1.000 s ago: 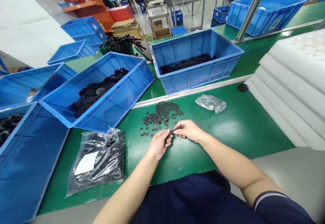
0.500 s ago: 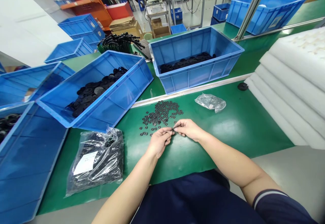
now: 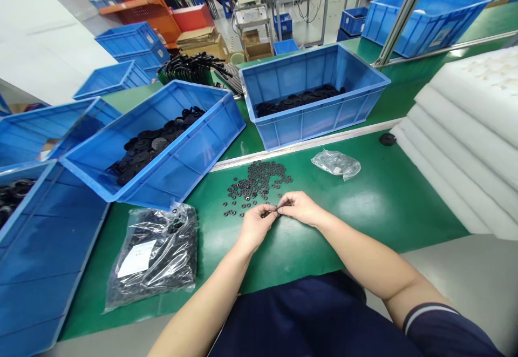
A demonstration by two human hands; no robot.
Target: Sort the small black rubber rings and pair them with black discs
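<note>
My left hand [image 3: 256, 224] and my right hand [image 3: 300, 207] meet fingertip to fingertip just above the green table. Both are closed in a pinch. Whatever sits between the fingertips is tiny, dark and mostly covered, so its kind cannot be told. Dark spots also show under the curled fingers of each hand. Just beyond the hands, small black rings [image 3: 259, 177] lie in a loose heap, with several strays at its near and left edges. To the left rests a clear plastic bag [image 3: 170, 254] of black parts with a white label [image 3: 136, 258].
Two blue bins holding black discs, the left bin [image 3: 190, 152] tilted and the right bin [image 3: 319, 125] level, stand behind the rings. A crumpled clear bag [image 3: 335, 163] lies to the right. White foam sheets [image 3: 457, 146] are stacked at far right beside a black round part [image 3: 387, 139].
The fingers of both hands have curled in closer around the pinch point, and the dark piece seen between the fingertips is now mostly hidden. The ring heap looks unchanged.
</note>
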